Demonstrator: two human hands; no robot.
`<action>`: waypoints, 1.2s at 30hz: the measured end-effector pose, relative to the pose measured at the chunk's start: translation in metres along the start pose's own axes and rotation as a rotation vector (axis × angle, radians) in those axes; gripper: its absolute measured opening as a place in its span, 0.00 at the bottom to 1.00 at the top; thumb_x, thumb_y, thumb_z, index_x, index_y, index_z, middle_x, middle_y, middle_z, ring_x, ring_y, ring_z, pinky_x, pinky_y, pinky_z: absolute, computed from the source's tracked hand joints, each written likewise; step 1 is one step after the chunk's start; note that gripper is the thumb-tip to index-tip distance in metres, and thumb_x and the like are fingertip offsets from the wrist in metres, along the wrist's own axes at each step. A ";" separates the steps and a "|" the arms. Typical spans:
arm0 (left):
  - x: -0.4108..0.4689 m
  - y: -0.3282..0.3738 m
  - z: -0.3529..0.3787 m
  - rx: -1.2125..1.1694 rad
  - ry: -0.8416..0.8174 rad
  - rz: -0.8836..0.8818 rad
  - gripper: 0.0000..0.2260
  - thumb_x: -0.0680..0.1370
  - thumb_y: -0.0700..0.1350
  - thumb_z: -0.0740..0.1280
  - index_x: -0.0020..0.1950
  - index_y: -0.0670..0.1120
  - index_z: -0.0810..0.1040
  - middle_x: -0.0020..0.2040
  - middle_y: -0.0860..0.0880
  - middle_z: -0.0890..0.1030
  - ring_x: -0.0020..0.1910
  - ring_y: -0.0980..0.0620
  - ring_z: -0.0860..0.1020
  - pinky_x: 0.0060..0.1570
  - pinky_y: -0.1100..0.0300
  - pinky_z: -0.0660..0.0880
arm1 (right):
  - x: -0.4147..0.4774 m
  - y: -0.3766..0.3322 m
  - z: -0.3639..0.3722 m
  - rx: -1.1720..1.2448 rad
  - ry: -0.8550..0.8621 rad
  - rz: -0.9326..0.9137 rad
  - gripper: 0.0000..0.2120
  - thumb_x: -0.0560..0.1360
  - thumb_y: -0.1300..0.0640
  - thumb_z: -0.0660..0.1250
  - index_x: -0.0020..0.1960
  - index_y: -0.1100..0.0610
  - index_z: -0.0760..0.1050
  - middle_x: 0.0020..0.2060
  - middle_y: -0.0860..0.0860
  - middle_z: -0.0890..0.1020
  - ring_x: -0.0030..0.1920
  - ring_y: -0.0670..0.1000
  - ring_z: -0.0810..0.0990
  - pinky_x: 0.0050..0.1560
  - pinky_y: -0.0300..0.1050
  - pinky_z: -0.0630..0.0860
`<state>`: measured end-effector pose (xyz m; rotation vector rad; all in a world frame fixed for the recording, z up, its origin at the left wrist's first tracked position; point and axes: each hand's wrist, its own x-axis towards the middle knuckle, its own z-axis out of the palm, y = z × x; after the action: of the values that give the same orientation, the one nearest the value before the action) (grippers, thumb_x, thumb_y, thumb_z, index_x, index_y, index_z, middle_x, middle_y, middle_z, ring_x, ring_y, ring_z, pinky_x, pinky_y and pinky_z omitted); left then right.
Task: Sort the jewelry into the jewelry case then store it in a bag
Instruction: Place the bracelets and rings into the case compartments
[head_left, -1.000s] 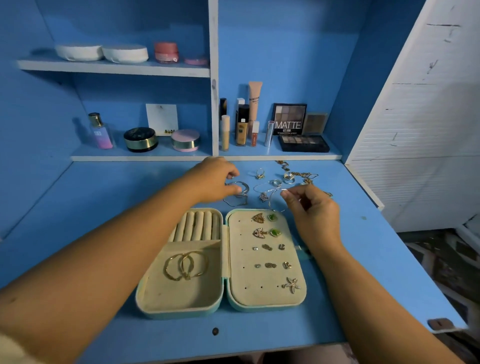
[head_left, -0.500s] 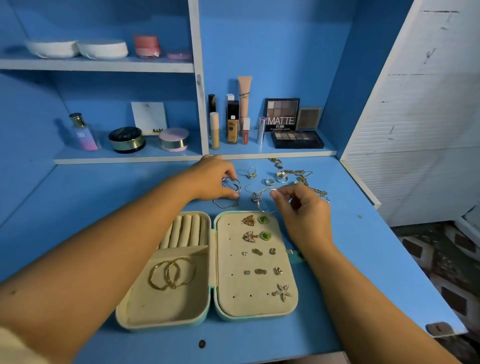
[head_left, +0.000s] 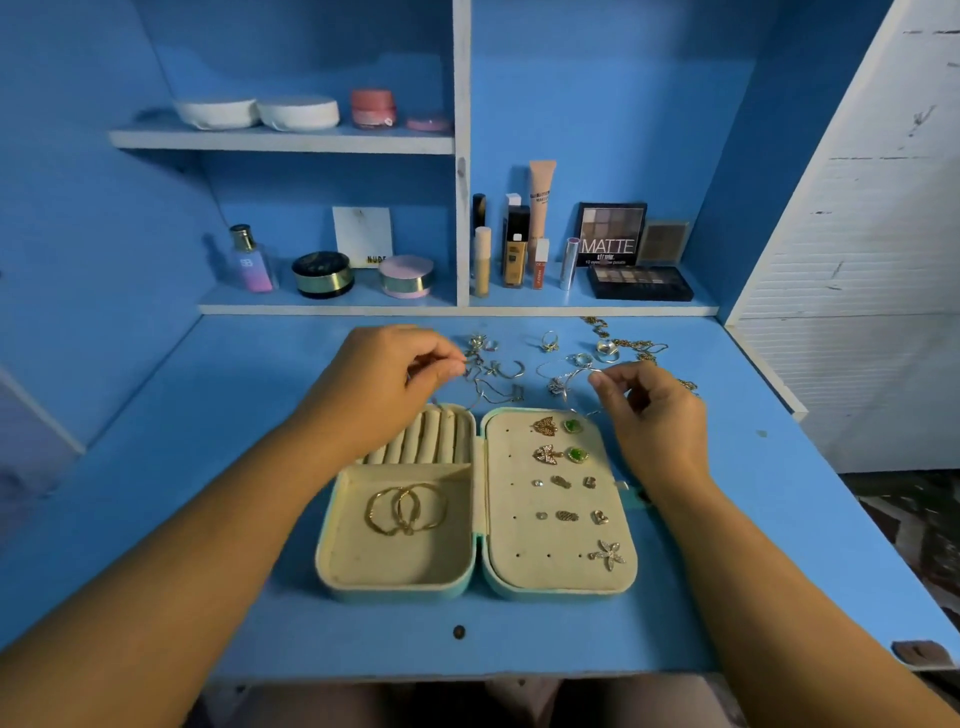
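Note:
An open teal jewelry case (head_left: 475, 584) lies on the blue desk. Its left half holds gold hoop earrings (head_left: 405, 508) and ring rolls (head_left: 423, 436). Several stud earrings (head_left: 563, 454) sit pinned on its right panel. Behind the case lies loose jewelry: rings (head_left: 549, 341) and gold chains (head_left: 641, 347). My left hand (head_left: 382, 379) pinches a thin silver chain piece (head_left: 485, 387) above the desk. My right hand (head_left: 652, 415) pinches a silver hoop with a charm (head_left: 566, 375). No bag is in view.
Cosmetics stand on the lower shelf behind the desk: a perfume bottle (head_left: 252, 260), jars (head_left: 322, 274), tubes (head_left: 517, 244) and eyeshadow palettes (head_left: 639, 283). White and pink containers (head_left: 298, 111) fill the upper shelf. A white louvred panel (head_left: 857, 260) borders the right side.
My left hand has lifted a thin silver piece off the desk. My right hand keeps its pinch on the silver hoop. The view has shifted slightly.

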<state>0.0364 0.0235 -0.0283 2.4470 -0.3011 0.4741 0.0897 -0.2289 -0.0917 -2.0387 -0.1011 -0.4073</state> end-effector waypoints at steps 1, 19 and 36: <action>-0.016 0.000 -0.007 -0.018 -0.030 -0.034 0.04 0.76 0.45 0.71 0.49 0.51 0.85 0.41 0.60 0.82 0.42 0.65 0.80 0.42 0.74 0.72 | -0.001 -0.002 0.000 -0.004 -0.001 0.000 0.04 0.74 0.49 0.69 0.45 0.49 0.79 0.38 0.42 0.79 0.32 0.45 0.73 0.31 0.31 0.69; -0.090 -0.028 -0.016 0.244 -0.014 0.010 0.11 0.75 0.56 0.69 0.54 0.54 0.82 0.46 0.58 0.73 0.50 0.56 0.70 0.50 0.58 0.70 | -0.029 -0.023 -0.008 0.080 0.056 -0.064 0.04 0.74 0.52 0.70 0.44 0.52 0.79 0.32 0.44 0.77 0.28 0.40 0.70 0.30 0.30 0.69; -0.101 -0.080 -0.012 0.292 -0.065 -0.340 0.20 0.80 0.50 0.64 0.72 0.48 0.72 0.75 0.49 0.68 0.72 0.46 0.67 0.72 0.50 0.64 | -0.086 -0.074 0.027 -0.109 -0.281 -0.425 0.05 0.71 0.50 0.73 0.39 0.40 0.80 0.33 0.35 0.79 0.42 0.40 0.74 0.39 0.27 0.67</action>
<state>-0.0329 0.1037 -0.1028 2.7268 0.1713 0.3069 -0.0026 -0.1605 -0.0694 -2.1700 -0.7063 -0.3900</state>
